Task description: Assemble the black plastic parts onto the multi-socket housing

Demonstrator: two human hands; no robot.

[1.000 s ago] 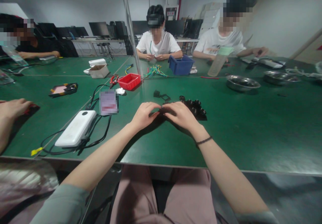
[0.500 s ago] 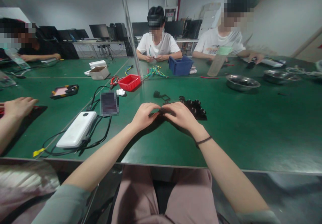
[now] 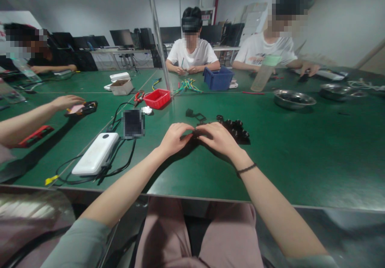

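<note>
My left hand and my right hand rest together on the green table, fingertips meeting over a small black part that they pinch between them. Most of that part is hidden by my fingers. Just behind my right hand lies a pile of small black parts. A separate black piece lies a little farther back.
A white power bank with black cables and a phone lie at my left. A red tray, blue bin, metal bowls and a vertical pole stand farther back. A neighbour's arm reaches in from the left; other people sit opposite.
My hands have stayed pinched together in place. The neighbour's hand at the left has reached forward from the red object to the dark tray farther back.
</note>
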